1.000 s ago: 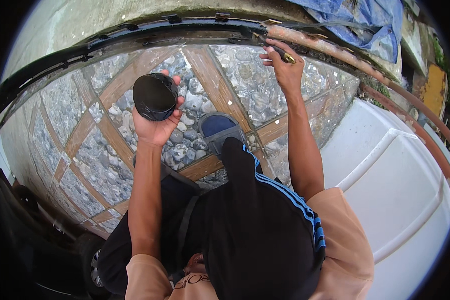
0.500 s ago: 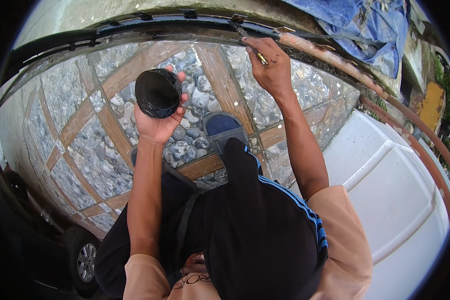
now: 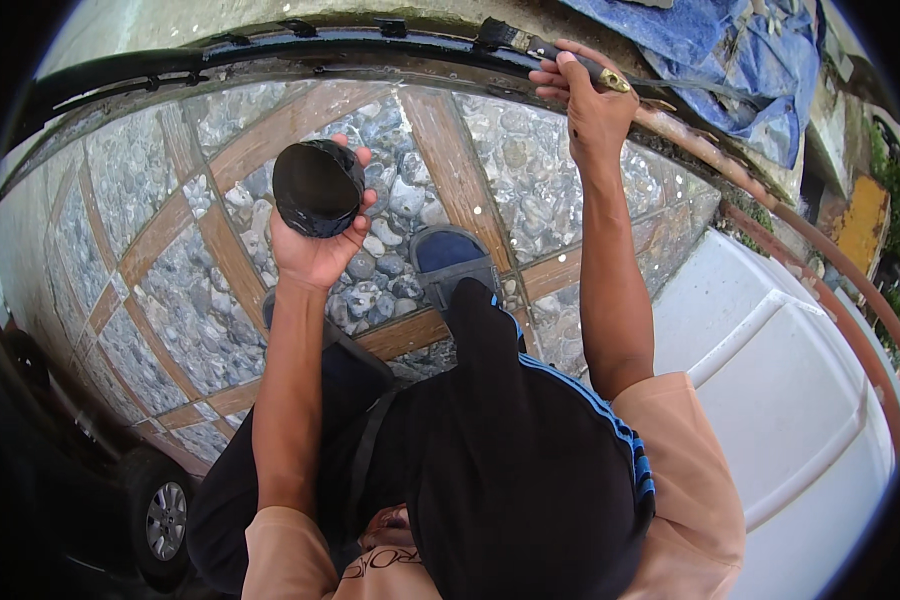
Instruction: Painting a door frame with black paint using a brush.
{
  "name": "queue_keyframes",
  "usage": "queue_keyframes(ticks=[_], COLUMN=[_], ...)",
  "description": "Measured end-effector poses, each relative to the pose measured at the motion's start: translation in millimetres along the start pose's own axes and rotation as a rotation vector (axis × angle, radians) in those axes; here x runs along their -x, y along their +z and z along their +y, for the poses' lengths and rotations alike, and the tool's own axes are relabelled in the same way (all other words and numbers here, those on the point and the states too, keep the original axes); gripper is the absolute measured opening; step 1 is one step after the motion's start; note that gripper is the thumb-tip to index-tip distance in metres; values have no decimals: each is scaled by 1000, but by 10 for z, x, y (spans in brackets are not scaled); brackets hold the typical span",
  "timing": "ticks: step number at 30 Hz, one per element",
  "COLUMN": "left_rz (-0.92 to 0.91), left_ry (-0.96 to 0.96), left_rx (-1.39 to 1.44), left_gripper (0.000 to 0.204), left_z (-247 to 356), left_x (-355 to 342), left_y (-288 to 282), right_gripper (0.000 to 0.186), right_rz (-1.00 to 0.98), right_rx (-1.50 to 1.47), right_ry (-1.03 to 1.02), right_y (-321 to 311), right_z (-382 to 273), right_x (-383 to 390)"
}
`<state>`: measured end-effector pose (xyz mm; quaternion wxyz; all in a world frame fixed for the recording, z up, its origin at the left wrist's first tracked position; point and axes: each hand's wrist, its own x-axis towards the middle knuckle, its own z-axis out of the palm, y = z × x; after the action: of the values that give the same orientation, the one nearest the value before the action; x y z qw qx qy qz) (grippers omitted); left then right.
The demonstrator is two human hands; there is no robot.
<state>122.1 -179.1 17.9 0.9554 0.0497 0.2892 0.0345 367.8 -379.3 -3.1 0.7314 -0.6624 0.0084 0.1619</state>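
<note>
My left hand (image 3: pixel 315 250) wraps round a small black paint cup (image 3: pixel 347 203) from below, its open mouth facing up with dark paint inside. At the upper right, my right hand (image 3: pixel 592 105) grips a paintbrush (image 3: pixel 542 47) by its handle. The brush's dark, wet bristles point left and lie over the long metal rail (image 3: pixel 370 47). Glossy black paint covers the left stretch of that rail, while its right stretch (image 3: pixel 710 150) looks rusty pinkish-brown. Whether the bristles touch the rail I cannot tell.
A crumpled blue tarp (image 3: pixel 710 60) lies beyond the rail at the upper right. Pebble-and-plank patterned paving (image 3: pixel 450 170) stretches under my sandals (image 3: pixel 452 262). To the right stands a white ribbed surface (image 3: pixel 770 370); a dark car's wheel (image 3: pixel 166 520) shows at lower left.
My right hand has moved right and slightly up, and the brush has swung from pointing steeply to lying nearly level, its bristles now in plain sight. The left hand and cup have hardly moved.
</note>
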Motion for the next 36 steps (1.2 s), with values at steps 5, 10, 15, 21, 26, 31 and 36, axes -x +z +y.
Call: queue_keyframes(ticks=[5,10,15,21,26,31,36], left_rz=[26,28,30,7,-24,-37,-33], left_ry=[2,-12,-11,-37,-40,-60,-49], left_rx=[-17,-28,-29,-18,-14,-17,-13], left_gripper=[56,56,55,54,55,54,54], left_z=[-18,-30,-40,-56,-74,-113,-126], left_x=[-11,-19,-8,-79,-98,-151,-118], left_y=[46,5,42,39,115,126,158], right_gripper=[24,23,21,24,27,21,20], right_rz=[21,-2,78,72,97,149,115], right_rx=[128,63,171,139,-166,-49,-127], right_ry=[16,2,-23,35,100,72,43], right_y=[-176,-53,-214,-166,-301,-194,-178], right_z=[108,44,3,311,268,391,199], right_x=[-160,-123,-162,-84,-41,-69,6])
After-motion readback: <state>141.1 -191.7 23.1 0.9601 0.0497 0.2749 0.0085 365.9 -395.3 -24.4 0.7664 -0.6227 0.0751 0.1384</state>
